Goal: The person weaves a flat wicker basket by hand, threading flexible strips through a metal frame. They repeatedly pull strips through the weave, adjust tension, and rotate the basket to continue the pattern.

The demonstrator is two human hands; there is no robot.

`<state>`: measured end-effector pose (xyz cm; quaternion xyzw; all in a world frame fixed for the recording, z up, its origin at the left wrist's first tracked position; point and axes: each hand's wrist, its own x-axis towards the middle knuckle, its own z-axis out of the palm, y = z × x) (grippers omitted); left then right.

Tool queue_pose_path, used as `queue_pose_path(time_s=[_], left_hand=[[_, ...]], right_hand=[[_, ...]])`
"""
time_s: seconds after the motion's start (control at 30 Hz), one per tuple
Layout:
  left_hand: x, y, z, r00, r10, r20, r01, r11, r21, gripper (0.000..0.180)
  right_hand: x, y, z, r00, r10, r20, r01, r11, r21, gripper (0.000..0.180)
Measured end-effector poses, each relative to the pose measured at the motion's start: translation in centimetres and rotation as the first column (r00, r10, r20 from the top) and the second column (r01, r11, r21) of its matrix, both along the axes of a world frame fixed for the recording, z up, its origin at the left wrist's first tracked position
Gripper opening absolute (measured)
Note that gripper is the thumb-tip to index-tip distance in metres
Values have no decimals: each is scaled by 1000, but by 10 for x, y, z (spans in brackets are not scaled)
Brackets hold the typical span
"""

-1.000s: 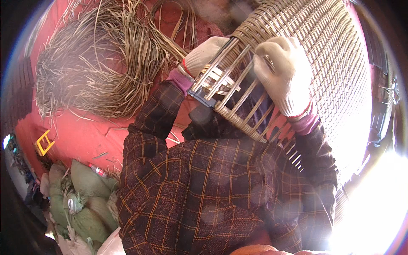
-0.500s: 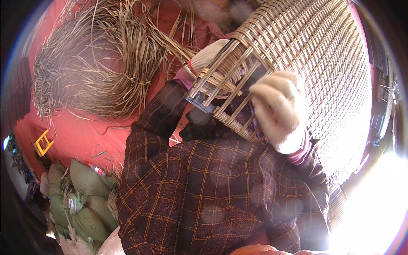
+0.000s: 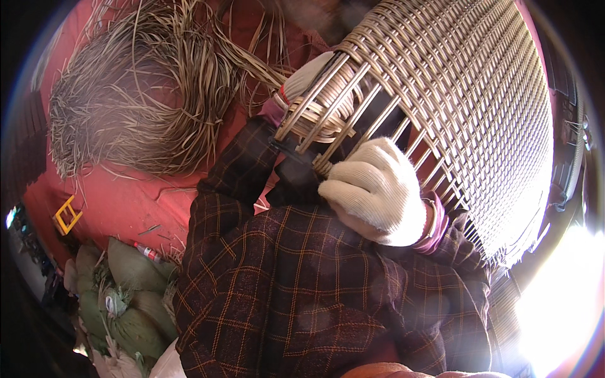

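A large woven wicker panel [image 3: 466,82] leans across my upper right, its near corner unfinished with bare metal-looking bars [image 3: 331,113]. My left hand [image 3: 309,79], in a white knit glove, reaches behind these bars at the panel's edge; its fingers are hidden. Beside it, behind the bars, sits a coil of flat tan strip [image 3: 335,101]. My right hand [image 3: 375,192], also gloved, is closed with curled fingers at the lower ends of the bars, next to a short wrapped stretch of rail [image 3: 322,165]. Whatever lies inside its fingers is hidden.
A big bundle of loose tan strips [image 3: 189,94] lies on the red cloth [image 3: 126,201] at left. Nearby are a small yellow frame [image 3: 67,216], a red-and-white bottle [image 3: 147,251] and green stuffed sacks [image 3: 129,302]. Strong glare fills the lower right.
My right hand has moved left and down from over the weave to the lower bar ends, baring more of the open bars. My left hand stays nearly in place; the panel has shifted slightly.
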<state>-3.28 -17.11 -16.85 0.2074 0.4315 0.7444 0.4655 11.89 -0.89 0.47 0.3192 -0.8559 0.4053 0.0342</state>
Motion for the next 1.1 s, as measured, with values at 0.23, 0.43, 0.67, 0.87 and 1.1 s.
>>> queue_pose_path(time_s=[0.23,0.43,0.67,0.87,1.1], left_hand=[[-1,-2,-5,999,1,-33,0,999,47,31],[-9,4,-21,995,1,-98,14,989,148,30],[-24,8,-22,985,-1,-173,71,914,400,29],[-17,5,5,987,57,149,-63,997,40,30],[-23,17,11,986,139,-87,-146,987,-73,30]], right_hand=[[0,-1,0,1000,-3,-2,3,1000,20,42],[-1,-3,0,999,-12,-32,13,999,30,44],[2,-5,1,999,-30,-23,31,999,41,44],[5,-6,-1,997,-51,-53,53,998,43,44],[5,-8,-1,994,-77,-79,82,995,62,35]])
